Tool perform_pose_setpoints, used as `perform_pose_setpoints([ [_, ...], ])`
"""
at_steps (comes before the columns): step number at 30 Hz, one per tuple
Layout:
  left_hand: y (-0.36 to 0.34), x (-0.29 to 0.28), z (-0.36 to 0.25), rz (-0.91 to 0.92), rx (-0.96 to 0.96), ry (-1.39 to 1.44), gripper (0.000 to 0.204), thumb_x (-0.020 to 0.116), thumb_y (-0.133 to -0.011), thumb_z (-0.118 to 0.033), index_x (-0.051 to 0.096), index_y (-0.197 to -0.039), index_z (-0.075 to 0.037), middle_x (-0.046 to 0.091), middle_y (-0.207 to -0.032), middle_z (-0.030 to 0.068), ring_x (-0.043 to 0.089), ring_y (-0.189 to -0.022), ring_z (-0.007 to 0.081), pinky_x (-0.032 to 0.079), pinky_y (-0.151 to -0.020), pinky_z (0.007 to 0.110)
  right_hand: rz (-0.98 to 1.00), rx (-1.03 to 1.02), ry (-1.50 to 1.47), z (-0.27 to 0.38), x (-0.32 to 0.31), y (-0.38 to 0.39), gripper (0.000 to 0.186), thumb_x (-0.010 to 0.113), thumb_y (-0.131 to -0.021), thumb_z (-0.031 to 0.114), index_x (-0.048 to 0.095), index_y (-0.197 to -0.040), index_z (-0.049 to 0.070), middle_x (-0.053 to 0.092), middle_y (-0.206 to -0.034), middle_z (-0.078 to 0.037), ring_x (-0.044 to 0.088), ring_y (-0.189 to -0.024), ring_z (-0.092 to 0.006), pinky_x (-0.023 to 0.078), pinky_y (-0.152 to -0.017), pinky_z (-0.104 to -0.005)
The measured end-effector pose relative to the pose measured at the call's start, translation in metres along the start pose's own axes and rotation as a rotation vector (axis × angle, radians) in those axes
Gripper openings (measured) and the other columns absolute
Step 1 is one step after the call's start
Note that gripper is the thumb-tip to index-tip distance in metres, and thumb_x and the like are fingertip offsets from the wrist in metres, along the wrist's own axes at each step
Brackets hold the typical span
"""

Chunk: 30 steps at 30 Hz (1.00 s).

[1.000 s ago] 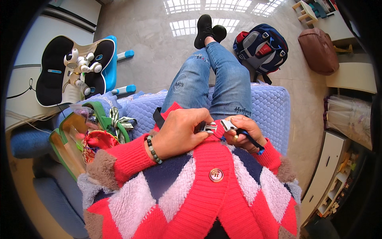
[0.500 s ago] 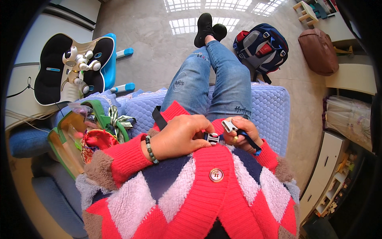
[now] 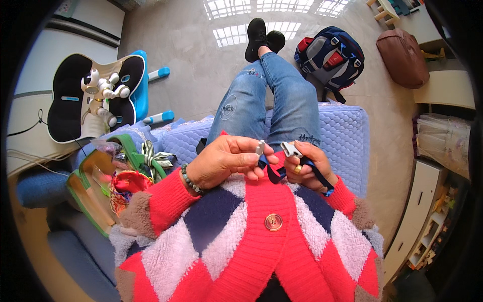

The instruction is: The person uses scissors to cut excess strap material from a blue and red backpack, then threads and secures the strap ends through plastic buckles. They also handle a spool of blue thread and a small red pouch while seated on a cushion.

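Over my lap, my left hand [image 3: 229, 160] pinches one half of a side-release buckle [image 3: 260, 148], pale grey with a dark blue strap hanging from it. Close by on the right, my right hand [image 3: 310, 166] grips the other buckle half [image 3: 290, 149], also grey, its mouth facing left. A dark blue strap [image 3: 318, 172] runs from that half across my right fingers. The two halves are apart with a small gap between them. A red cardigan [image 3: 269, 201] lies below my hands, and jeans [image 3: 289, 100] stretch out beyond them.
I sit on a quilted lilac cover [image 3: 344, 143]. At left stand a green-edged open container [image 3: 93, 194] of small items and a black-and-beige chair [image 3: 70, 100] with a white robot toy [image 3: 103, 93]. A backpack [image 3: 329, 58] and a brown bag [image 3: 402, 58] lie ahead on the right.
My left hand has lifted and turned its buckle half upright, so its strap now shows. My right hand stays almost in place with its half.
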<state>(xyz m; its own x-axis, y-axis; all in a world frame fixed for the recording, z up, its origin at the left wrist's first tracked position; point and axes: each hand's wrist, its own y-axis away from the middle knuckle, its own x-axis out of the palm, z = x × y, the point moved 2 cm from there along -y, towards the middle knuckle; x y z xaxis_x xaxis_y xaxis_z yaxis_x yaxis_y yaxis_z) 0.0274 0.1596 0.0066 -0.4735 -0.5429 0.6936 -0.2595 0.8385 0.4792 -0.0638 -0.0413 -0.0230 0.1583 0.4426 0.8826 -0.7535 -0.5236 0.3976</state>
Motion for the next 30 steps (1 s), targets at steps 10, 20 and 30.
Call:
perform_pose_setpoints([
  [10, 0.002, -0.004, 0.005, 0.066, 0.042, 0.130, 0.037, 0.057, -0.095, -0.017, 0.052, -0.121, 0.009, 0.064, -0.107, 0.0181, 0.068, -0.076, 0.0162, 0.056, -0.066, 0.024, -0.055, -0.045, 0.276, 0.013, 0.025, -0.003, 0.034, 0.045, -0.099, 0.030, 0.051, -0.078, 0.004, 0.036, -0.054, 0.006, 0.025, -0.040, -0.0011, 0.017, -0.038, -0.0200],
  [20, 0.006, 0.010, -0.006, -0.168, 0.321, -0.664, 0.026, 0.071, -0.078, 0.001, 0.064, -0.103, 0.005, 0.066, -0.095, 0.0089, 0.066, -0.079, 0.0169, 0.052, -0.065, 0.025, -0.088, -0.063, 0.417, 0.012, 0.022, 0.000, 0.032, 0.048, -0.100, 0.029, 0.052, -0.079, 0.006, 0.040, -0.060, 0.006, 0.030, -0.047, -0.0014, 0.021, -0.042, -0.0194],
  [30, 0.014, 0.038, -0.017, -0.323, 0.856, -1.565, 0.036, 0.070, -0.074, 0.000, 0.060, -0.109, 0.001, 0.063, -0.093, 0.0158, 0.065, -0.078, 0.0306, 0.053, -0.065, 0.034, -0.094, -0.180, 0.669, 0.014, 0.027, 0.007, 0.027, 0.048, -0.101, 0.023, 0.050, -0.080, 0.006, 0.044, -0.067, 0.004, 0.036, -0.056, -0.0034, 0.029, -0.049, -0.0207],
])
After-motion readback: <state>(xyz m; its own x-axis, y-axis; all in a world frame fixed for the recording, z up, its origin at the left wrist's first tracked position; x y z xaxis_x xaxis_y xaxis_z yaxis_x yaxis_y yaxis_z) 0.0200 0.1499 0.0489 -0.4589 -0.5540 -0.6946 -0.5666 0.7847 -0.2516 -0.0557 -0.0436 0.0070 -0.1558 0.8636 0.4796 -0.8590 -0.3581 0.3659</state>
